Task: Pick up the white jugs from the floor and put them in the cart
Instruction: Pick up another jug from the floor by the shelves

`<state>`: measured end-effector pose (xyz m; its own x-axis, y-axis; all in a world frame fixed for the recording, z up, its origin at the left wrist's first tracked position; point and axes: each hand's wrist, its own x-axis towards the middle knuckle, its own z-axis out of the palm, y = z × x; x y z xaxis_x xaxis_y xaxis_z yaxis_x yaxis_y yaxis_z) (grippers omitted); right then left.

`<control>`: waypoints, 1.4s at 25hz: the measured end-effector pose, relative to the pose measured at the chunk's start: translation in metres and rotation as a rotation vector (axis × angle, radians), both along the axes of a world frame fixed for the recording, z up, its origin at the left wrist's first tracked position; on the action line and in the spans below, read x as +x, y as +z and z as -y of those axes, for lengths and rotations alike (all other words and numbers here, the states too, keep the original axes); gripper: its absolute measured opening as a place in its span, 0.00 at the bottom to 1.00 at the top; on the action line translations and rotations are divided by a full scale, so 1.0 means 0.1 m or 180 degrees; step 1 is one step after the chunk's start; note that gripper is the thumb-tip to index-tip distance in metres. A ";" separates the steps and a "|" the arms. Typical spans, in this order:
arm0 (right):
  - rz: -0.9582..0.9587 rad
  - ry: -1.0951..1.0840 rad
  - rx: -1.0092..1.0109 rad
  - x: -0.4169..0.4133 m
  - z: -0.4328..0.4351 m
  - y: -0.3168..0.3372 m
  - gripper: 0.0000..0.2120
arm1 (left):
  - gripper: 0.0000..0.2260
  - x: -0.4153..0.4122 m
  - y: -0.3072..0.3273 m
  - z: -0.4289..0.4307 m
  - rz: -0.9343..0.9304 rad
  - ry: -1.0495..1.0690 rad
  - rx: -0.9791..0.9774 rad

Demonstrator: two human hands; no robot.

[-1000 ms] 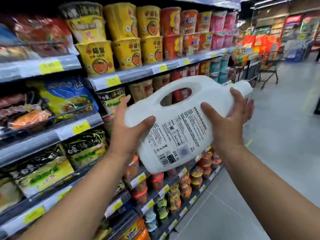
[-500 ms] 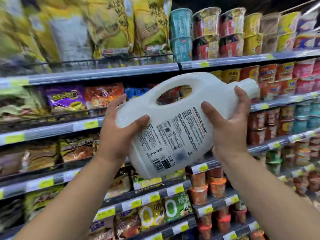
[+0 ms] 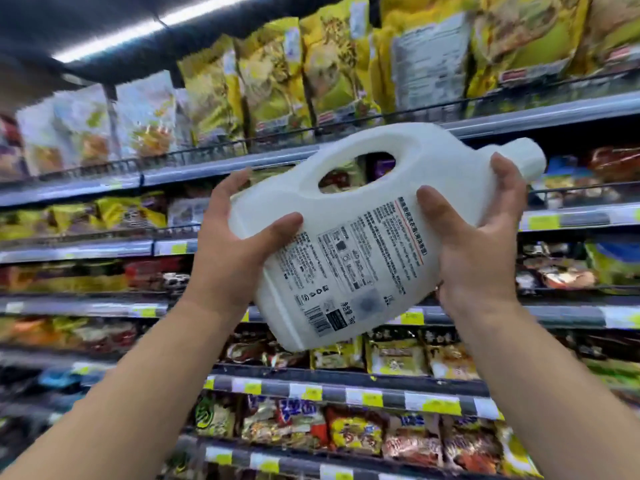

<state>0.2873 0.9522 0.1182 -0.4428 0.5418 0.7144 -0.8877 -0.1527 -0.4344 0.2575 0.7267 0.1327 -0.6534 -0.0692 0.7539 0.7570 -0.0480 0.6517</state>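
Supermarket shelving (image 3: 346, 161) fills the whole background, tier on tier of grey ledges with yellow price tags, stacked with yellow snack bags (image 3: 273, 74) up top and packets of noodles lower down; neither the floor nor the cart shows from this angle. Against that wall of goods, the white jug (image 3: 367, 237) hangs in mid-air at chest height, tipped on its side with the capped neck pointing up and right and its printed back label facing the camera. Both hands carry it. The left hand (image 3: 228, 244) cups the base end, thumb pressed across the front, fingers wrapped behind. The right hand (image 3: 485, 244) grips the shoulder just below the neck, thumb on the label, fingers curled over the top edge.

Judging by the two-handed hold, the jug is probably full and heavy. Its walls look stiff yet smooth, so it could slip; the moulded handle loop (image 3: 356, 171), free at present, seems the surest place to take it for lowering into the cart.
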 end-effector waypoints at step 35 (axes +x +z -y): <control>0.0632 0.3598 0.0623 -2.87 9.25 -0.61 0.35 | 0.31 -0.64 -0.79 8.11 0.0586 0.3622 0.0663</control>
<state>0.0006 0.0272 0.0571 -0.7166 -0.3452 0.6060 -0.2022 -0.7288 -0.6542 0.1931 -0.0840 0.0538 -0.2332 -0.7954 0.5593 0.3273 0.4775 0.8154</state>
